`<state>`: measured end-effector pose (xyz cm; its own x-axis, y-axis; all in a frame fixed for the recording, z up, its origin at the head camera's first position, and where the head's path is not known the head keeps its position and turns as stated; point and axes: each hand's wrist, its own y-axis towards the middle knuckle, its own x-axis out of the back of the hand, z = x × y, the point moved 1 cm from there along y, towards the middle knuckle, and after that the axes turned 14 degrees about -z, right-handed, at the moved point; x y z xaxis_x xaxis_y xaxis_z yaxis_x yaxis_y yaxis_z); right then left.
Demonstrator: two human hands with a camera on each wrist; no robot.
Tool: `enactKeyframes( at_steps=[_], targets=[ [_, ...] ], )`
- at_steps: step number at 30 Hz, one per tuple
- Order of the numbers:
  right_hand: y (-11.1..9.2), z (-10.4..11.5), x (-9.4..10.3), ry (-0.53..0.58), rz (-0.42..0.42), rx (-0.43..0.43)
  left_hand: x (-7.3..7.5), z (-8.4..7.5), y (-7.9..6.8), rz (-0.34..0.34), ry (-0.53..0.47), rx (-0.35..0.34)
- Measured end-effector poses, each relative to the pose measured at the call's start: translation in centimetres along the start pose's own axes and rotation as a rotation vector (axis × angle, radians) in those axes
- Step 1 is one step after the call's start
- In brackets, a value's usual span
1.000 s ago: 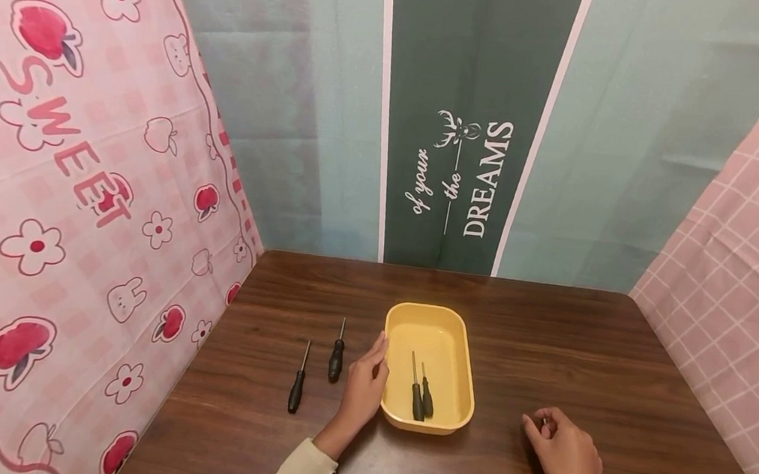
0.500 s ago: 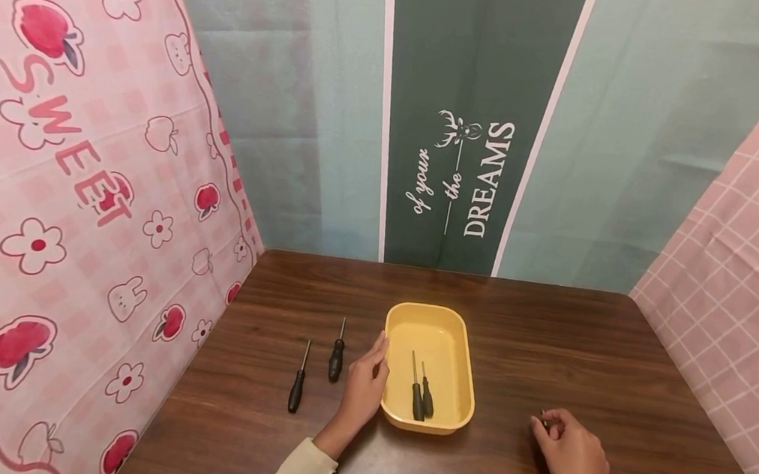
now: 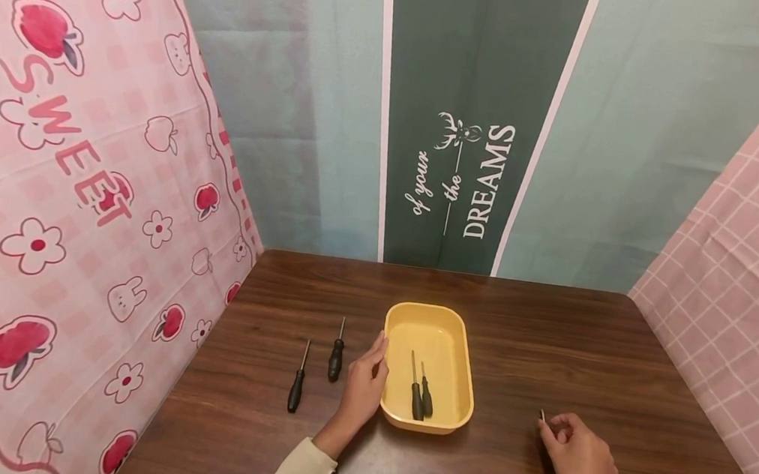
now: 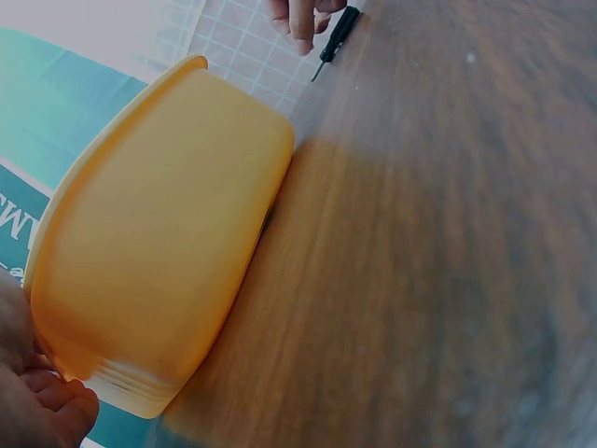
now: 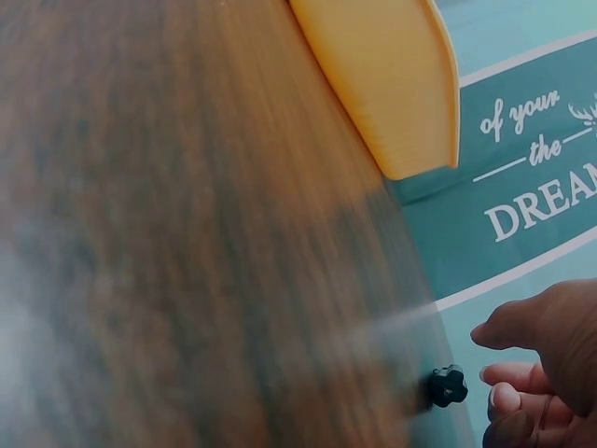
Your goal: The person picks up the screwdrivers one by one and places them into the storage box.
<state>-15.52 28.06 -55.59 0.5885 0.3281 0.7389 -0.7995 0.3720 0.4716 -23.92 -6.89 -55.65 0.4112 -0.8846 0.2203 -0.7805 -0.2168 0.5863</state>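
My left hand holds the near left side of a yellow plastic tray, its fingers at the rim. Two black-handled screwdrivers, one with a longer shaft and a shorter one, lie inside it. To the right, my right hand hovers by another screwdriver on the table. Most of that tool is hidden behind the hand in the head view. In the right wrist view its handle end shows apart from the thumb and loosely curled fingers.
Two more black screwdrivers, one nearer and one farther, lie left of the tray on the brown wooden table. Printed cloths hang behind the table, pink at the left and green at the back.
My right hand has shifted a little to the right and toward me, and more of the screwdriver's tip now shows past its fingers. The left hand and tray have stayed put.
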Motion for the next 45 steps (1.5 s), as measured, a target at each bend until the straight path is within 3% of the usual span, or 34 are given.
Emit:
enactKeyframes(
  at_steps=[25,37,45],
  targets=[
    [-0.1,-1.3,0.0,-0.033,0.106,-0.085,-0.2,0.1,0.0,-0.003,0.001,-0.004],
    [-0.2,-1.4,-0.3,-0.040,0.188,-0.074,-0.3,0.3,-0.2,-0.007,0.026,-0.018],
    [-0.5,-1.4,-0.8,-0.046,0.155,-0.038,-0.2,0.4,-0.3,-0.004,0.029,-0.017]
  ],
)
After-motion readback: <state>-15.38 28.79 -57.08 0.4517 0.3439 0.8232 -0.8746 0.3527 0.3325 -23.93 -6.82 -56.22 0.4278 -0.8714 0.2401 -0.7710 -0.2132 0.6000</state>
